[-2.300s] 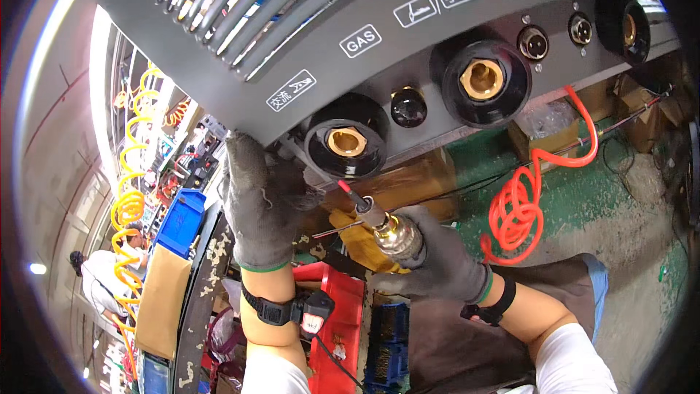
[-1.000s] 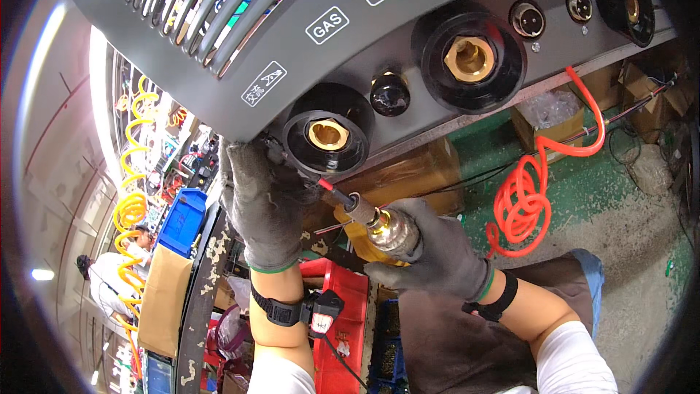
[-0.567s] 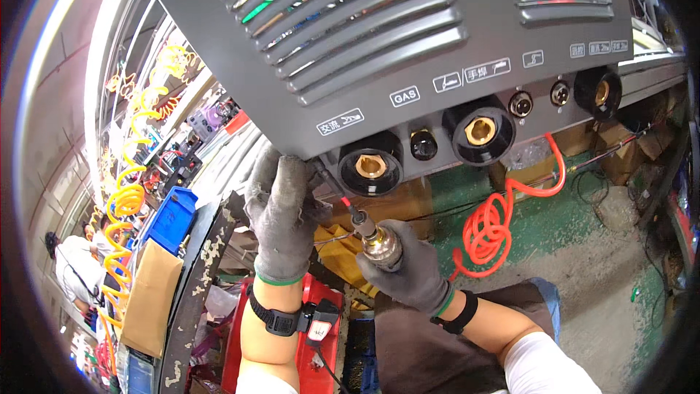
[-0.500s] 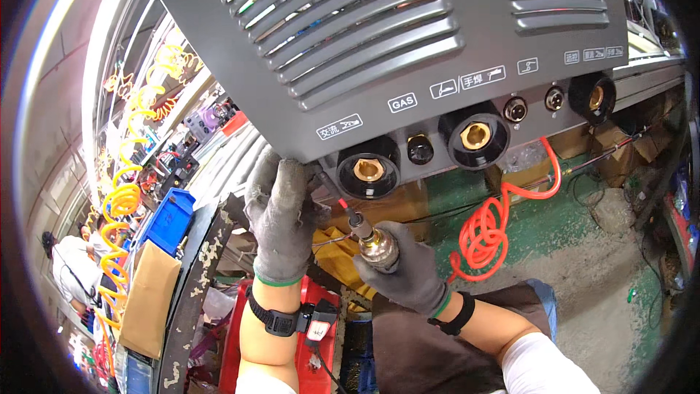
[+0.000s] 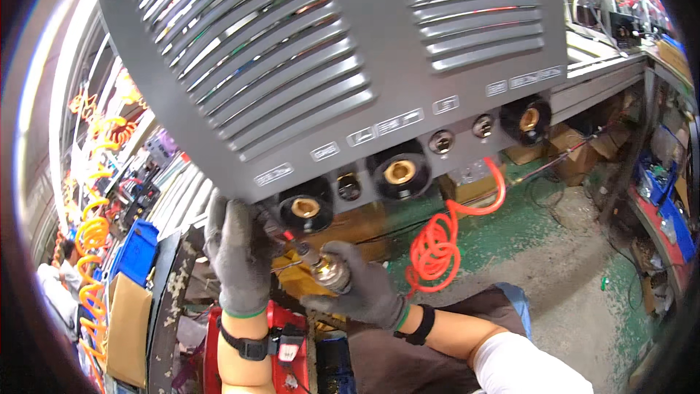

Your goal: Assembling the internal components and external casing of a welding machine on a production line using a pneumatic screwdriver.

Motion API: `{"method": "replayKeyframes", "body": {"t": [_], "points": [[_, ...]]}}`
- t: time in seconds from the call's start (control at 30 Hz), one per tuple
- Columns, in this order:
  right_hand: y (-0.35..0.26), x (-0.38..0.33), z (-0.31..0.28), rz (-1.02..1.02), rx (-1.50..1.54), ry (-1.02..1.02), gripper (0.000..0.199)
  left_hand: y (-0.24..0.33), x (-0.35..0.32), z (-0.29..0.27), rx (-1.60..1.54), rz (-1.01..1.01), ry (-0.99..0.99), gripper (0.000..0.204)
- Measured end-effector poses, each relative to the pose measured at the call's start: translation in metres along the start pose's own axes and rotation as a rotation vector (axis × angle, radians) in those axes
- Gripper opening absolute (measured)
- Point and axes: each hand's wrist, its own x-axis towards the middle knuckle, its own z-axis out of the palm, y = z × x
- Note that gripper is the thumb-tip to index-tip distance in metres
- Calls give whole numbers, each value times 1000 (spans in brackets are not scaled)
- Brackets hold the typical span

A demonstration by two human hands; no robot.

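A large dark-grey vented metal housing (image 5: 379, 66) fills the upper view, with round black sockets with brass centres (image 5: 399, 172) along its lower edge. My gloved left hand (image 5: 239, 263) is raised against the lower left corner of this housing. Its fingers are bent close together, and what they pinch, if anything, is hidden. My gloved right hand (image 5: 368, 288) grips a metal-bodied power screwdriver (image 5: 329, 271) just below that corner. The screwdriver's red-banded bit points up and left toward my left hand. Its tip is lost in blur and behind the glove.
A coiled orange air hose (image 5: 434, 252) hangs below the housing at right. A red bin (image 5: 281, 317) sits beneath my left forearm. Left of it are a blue bin (image 5: 136, 252) and a cardboard piece (image 5: 129, 332). A metal-framed bench (image 5: 605, 87) stands to the right.
My view has shifted, so the housing and both hands appear farther left and slightly lower. A finger of my right hand now stretches out below the screwdriver. Both hands remain near the corner.
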Motion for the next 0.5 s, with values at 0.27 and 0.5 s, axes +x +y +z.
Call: {"method": "replayKeyframes", "body": {"t": [0.27, 0.5], "points": [[40, -29, -64, -24, -152, -275, 52, -16, 8, -1, 191, 182, 30, 50], [5, -22, -200, 235, -485, -767, 53, -16, -8, 44, 602, 524, 245, 56]]}}
